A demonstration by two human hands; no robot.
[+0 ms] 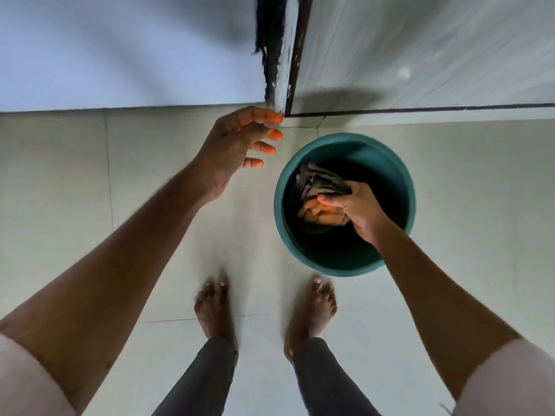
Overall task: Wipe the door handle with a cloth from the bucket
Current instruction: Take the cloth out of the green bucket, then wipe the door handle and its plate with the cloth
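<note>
A teal bucket (404, 187) stands on the pale tiled floor just ahead of my right foot. Inside it, my right hand (356, 205) grips a dark grey cloth (318, 180), bunched up above the dark inside of the bucket. My left hand (237, 145) hovers to the left of the bucket with fingers spread and nothing in it, near the foot of the door frame. The door handle is out of view.
A grey door (420, 49) stands ahead on the right, its dark edge and a chipped white frame (283, 55) running down to the floor. A pale wall (120, 49) is on the left. My bare feet (216, 307) stand on the tiles below the bucket.
</note>
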